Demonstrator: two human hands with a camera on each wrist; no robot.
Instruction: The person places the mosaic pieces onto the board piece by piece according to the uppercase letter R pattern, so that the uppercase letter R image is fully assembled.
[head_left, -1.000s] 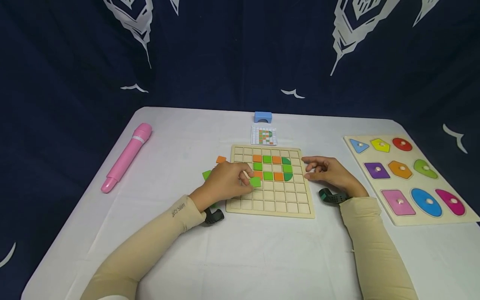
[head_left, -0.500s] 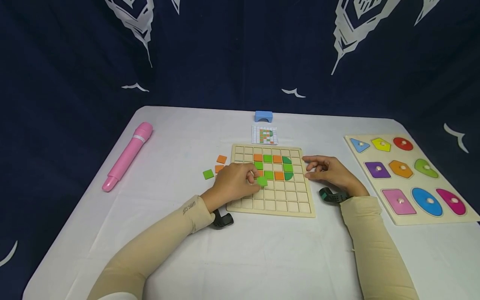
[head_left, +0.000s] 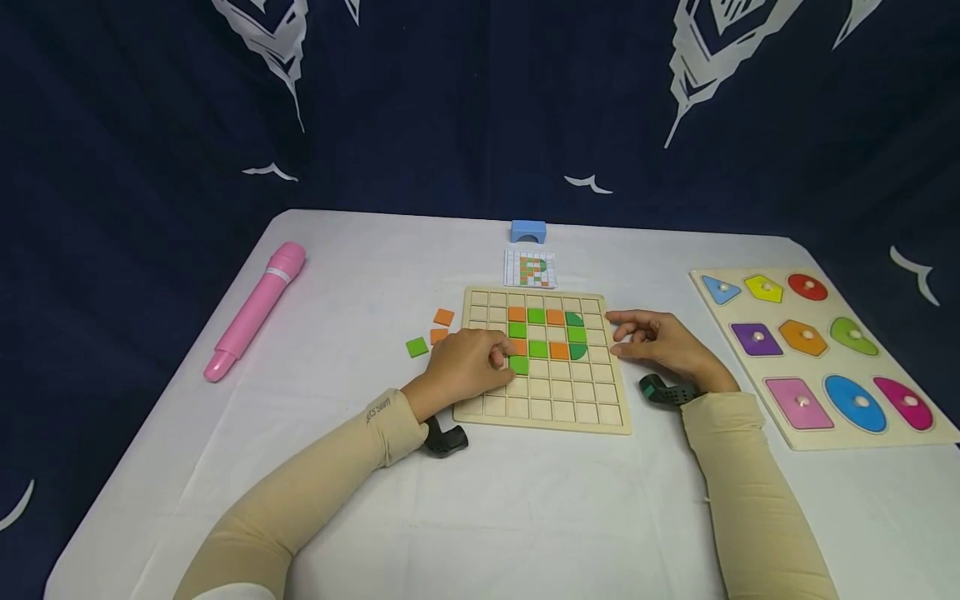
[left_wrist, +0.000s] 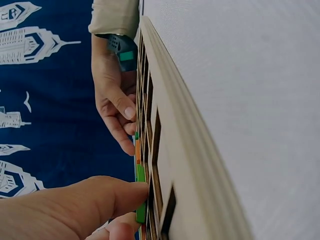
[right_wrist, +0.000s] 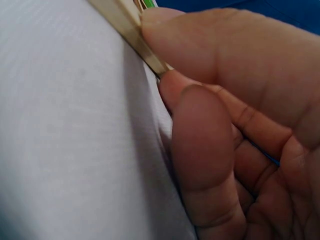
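My left hand is over the left part of the wooden grid board, its thumb and fingers pinching the left side of a green square tile. That tile lies just below an orange tile at the grid's left-hand column of tiles. In the left wrist view the thumb touches the green tile, with fingertips below. Orange, green and half-round dark green tiles form a closed loop above. My right hand touches the board's right edge with thumb and forefinger; the right wrist view shows the thumb against the board edge.
Loose orange tiles and a green one lie left of the board. Behind it are a patterned card and a blue block. A pink microphone-shaped object lies far left, a shape puzzle at the right.
The left hand has moved right and slightly back left, bringing the green tile down from a tilted position above the grid to lie below the orange tile. The right hand has stayed put.
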